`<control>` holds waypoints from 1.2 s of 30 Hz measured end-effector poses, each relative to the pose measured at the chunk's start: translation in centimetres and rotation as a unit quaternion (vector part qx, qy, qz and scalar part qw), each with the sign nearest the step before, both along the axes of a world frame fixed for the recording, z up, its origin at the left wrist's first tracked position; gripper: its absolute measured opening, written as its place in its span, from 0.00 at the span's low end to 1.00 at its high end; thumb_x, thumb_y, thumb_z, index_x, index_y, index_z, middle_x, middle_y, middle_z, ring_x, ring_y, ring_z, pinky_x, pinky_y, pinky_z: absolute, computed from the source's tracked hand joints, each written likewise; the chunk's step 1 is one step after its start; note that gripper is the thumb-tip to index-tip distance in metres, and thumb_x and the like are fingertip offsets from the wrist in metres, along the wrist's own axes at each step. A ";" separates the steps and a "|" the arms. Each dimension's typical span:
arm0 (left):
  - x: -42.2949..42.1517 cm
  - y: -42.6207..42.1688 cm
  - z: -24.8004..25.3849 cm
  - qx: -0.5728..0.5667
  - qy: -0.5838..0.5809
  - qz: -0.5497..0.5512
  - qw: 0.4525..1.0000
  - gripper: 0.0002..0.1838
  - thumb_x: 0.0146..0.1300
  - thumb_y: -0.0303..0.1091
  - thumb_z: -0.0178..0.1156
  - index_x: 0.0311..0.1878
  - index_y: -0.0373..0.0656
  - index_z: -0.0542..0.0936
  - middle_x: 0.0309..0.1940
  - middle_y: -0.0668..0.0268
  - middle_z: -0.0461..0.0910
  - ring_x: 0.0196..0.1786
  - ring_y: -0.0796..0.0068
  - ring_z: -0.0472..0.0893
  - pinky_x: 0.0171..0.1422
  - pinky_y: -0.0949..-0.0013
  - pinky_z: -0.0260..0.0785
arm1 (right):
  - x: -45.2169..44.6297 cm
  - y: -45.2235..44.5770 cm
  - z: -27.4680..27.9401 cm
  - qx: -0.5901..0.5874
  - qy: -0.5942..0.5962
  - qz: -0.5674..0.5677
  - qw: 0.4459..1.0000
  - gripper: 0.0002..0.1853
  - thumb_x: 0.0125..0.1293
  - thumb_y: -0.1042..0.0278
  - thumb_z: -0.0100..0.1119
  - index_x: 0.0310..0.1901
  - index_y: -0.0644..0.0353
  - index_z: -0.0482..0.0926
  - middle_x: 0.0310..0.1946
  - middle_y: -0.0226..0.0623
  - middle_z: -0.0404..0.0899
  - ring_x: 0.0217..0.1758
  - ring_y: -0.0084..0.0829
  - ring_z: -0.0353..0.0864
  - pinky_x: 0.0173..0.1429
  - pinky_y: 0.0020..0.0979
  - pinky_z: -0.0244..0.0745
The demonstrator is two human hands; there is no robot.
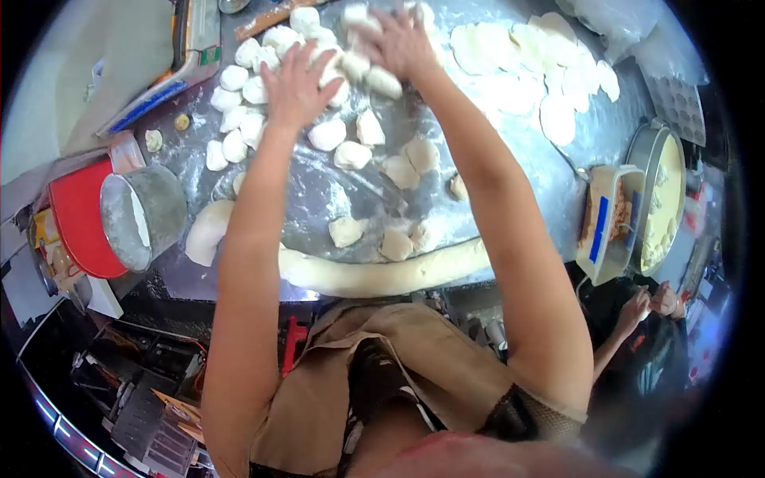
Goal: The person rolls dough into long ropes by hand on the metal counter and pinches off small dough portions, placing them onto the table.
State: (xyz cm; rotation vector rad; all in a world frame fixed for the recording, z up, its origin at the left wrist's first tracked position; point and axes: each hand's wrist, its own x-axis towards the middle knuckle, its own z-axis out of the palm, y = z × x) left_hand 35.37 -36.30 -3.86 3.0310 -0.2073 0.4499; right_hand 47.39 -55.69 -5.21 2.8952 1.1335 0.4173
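My left hand (299, 89) lies with spread fingers on a cluster of floured dough pieces (233, 77) at the table's upper left. Farther right, my right hand (396, 46) is over more lumps, its fingers apart and slightly smeared by motion. One dough lump (383, 82) sits by its thumb side. Loose dough pieces (351, 155) are scattered nearer to me. A long dough roll (382, 275) runs along the near edge, partly hidden by my forearms. Flattened dough rounds (557, 119) overlap in a pile at the upper right.
A rolling pin (275, 17) lies at the far edge. On the left stand a metal container (143, 217) and a red bin (80, 211). To the right are a tub of filling (599, 227) and a round pan (676, 179). Another person's hands (655, 303) show at the right.
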 end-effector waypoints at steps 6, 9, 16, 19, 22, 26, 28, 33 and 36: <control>-11.1 0.5 -0.8 -0.129 0.029 -0.010 0.991 0.29 0.60 0.54 0.59 0.63 0.55 0.72 0.66 0.57 0.66 0.71 0.49 0.60 0.67 0.31 0.49 | -9.4 0.0 1.4 0.059 0.154 0.070 0.984 0.33 0.60 0.37 0.55 0.66 0.39 0.69 0.70 0.39 0.62 0.74 0.57 0.52 0.72 0.62 0.50; -21.4 -4.0 1.4 -0.091 0.182 -0.017 0.979 0.36 0.58 0.57 0.60 0.69 0.59 0.66 0.71 0.56 0.59 0.74 0.49 0.53 0.71 0.32 0.45 | -18.7 -6.8 4.0 0.181 0.203 0.009 0.962 0.37 0.55 0.42 0.63 0.65 0.48 0.70 0.69 0.51 0.61 0.70 0.58 0.59 0.72 0.57 0.52; -13.9 -6.4 2.6 0.048 0.274 -0.201 0.939 0.27 0.62 0.48 0.57 0.66 0.62 0.70 0.71 0.72 0.61 0.74 0.57 0.57 0.71 0.30 0.44 | -17.0 -6.8 -1.4 0.184 0.121 -0.369 0.903 0.36 0.60 0.40 0.55 0.66 0.52 0.69 0.68 0.72 0.51 0.72 0.69 0.47 0.67 0.71 0.43; -9.2 -0.7 2.0 0.119 0.136 -0.146 0.973 0.23 0.63 0.43 0.56 0.64 0.65 0.73 0.71 0.74 0.62 0.71 0.58 0.61 0.71 0.32 0.45 | -11.6 -1.5 0.4 0.213 0.200 -0.265 0.919 0.34 0.58 0.39 0.56 0.62 0.52 0.73 0.65 0.67 0.59 0.69 0.63 0.57 0.67 0.61 0.55; -9.2 -0.2 3.2 0.052 -0.042 -0.013 0.998 0.21 0.62 0.36 0.57 0.60 0.56 0.75 0.65 0.62 0.68 0.67 0.61 0.67 0.67 0.37 0.55 | -10.3 -4.5 2.4 0.325 0.259 -0.068 0.907 0.28 0.61 0.43 0.54 0.57 0.53 0.76 0.65 0.56 0.65 0.63 0.57 0.68 0.65 0.51 0.64; -17.0 -10.0 6.6 -0.212 0.286 -0.247 0.901 0.22 0.57 0.34 0.60 0.57 0.51 0.75 0.53 0.62 0.77 0.55 0.59 0.76 0.63 0.54 0.67 | -21.9 -14.1 5.8 0.168 0.225 -0.039 0.959 0.34 0.60 0.38 0.56 0.65 0.44 0.70 0.70 0.48 0.59 0.70 0.56 0.62 0.65 0.56 0.65; -19.6 -13.5 3.4 -0.294 0.309 -0.340 0.838 0.23 0.56 0.38 0.62 0.57 0.53 0.75 0.54 0.64 0.76 0.62 0.62 0.72 0.73 0.50 0.55 | -27.4 -15.8 4.8 0.026 0.286 0.008 0.958 0.36 0.60 0.37 0.55 0.69 0.43 0.66 0.72 0.48 0.56 0.73 0.56 0.57 0.69 0.57 0.61; -16.2 -11.0 -0.5 -0.124 0.150 -0.458 0.868 0.16 0.61 0.44 0.58 0.52 0.57 0.78 0.61 0.69 0.72 0.68 0.65 0.66 0.75 0.45 0.49 | -21.1 -14.0 1.0 0.152 0.265 0.020 0.952 0.36 0.61 0.48 0.60 0.70 0.47 0.64 0.71 0.51 0.57 0.71 0.60 0.58 0.70 0.51 0.60; -14.5 -7.0 -1.3 0.042 0.094 -0.340 0.935 0.19 0.60 0.46 0.61 0.54 0.58 0.77 0.64 0.69 0.69 0.70 0.64 0.62 0.73 0.41 0.49 | -18.5 -12.6 2.9 0.304 0.157 -0.129 0.931 0.34 0.58 0.50 0.64 0.67 0.48 0.69 0.70 0.51 0.59 0.69 0.60 0.62 0.68 0.51 0.62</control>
